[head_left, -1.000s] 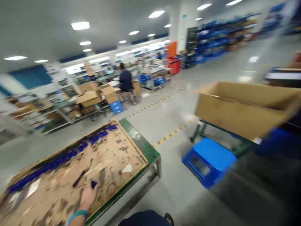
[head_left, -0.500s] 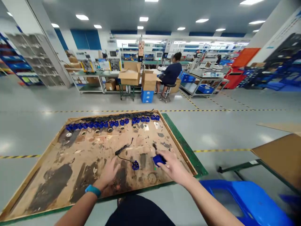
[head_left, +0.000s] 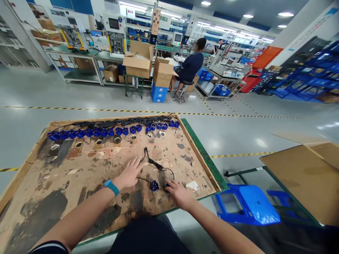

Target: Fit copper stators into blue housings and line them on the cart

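Lying near the desk (head_left: 203, 155) front edge, two blue corded plugs remain outside the far row (head_left: 111, 131): left hand (head_left: 130, 174) flat with fingers released beside one (head_left: 154, 185), right hand (head_left: 178, 192) fingers closing over the other (head_left: 167, 185).

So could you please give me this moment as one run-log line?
left hand: flat on board | right hand: on blue plug cable

— Position of the board (head_left: 79, 183)?

— It lay on the table (head_left: 203, 157), directly before the person. A row of plugs (head_left: 111, 131) ran along its far edge.

— Nearer the person?

— One plug (head_left: 154, 185) lay between the left hand (head_left: 129, 174) and right hand (head_left: 178, 192). A stool (head_left: 246, 206) stood right of the table; cartons (head_left: 147, 65) stood behind.
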Action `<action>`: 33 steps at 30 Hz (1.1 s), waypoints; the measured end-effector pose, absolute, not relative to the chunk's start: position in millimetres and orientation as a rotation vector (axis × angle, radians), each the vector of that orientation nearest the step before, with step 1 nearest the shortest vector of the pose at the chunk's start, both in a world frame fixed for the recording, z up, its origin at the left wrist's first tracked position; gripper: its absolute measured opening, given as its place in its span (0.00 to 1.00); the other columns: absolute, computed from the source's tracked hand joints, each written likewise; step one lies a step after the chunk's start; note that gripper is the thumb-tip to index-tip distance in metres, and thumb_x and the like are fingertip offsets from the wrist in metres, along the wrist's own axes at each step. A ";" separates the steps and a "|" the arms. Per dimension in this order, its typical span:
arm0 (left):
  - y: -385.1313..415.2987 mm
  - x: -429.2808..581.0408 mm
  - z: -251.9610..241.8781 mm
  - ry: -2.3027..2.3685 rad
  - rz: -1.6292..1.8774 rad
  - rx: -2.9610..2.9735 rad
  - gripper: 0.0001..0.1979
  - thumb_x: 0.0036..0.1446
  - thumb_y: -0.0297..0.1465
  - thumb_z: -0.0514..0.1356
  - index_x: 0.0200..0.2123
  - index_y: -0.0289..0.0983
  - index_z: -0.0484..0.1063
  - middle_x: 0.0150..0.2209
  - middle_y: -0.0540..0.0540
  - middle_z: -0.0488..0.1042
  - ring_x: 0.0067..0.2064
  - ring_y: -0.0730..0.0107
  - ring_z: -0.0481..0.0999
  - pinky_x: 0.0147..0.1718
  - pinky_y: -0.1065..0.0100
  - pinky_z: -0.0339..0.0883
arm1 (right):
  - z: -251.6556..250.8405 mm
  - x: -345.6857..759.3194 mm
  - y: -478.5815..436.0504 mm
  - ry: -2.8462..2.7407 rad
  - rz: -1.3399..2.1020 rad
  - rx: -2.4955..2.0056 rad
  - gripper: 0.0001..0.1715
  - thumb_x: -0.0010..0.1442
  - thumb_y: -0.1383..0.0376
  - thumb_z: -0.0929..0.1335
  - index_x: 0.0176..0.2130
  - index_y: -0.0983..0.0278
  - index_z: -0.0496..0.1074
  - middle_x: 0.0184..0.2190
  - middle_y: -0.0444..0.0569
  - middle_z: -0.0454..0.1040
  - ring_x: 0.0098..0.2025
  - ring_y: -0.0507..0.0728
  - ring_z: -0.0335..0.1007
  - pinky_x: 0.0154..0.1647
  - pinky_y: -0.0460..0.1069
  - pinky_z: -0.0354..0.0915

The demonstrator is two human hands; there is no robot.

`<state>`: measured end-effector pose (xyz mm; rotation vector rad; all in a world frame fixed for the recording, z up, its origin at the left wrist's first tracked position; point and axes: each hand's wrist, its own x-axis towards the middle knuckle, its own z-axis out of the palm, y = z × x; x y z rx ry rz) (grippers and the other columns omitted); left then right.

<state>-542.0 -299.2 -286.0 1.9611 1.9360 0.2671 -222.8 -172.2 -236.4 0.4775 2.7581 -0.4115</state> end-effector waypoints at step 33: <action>-173.4 -560.5 -275.7 1.821 -0.130 1.796 0.06 0.64 0.27 0.54 0.41 0.38 0.70 0.42 0.40 0.77 0.44 0.54 0.77 0.43 0.58 0.68 | -300.4 -252.2 -21.1 2.992 -0.583 0.284 0.38 0.61 0.57 0.72 0.64 0.68 0.62 0.54 0.62 0.73 0.52 0.67 0.65 0.53 0.61 0.61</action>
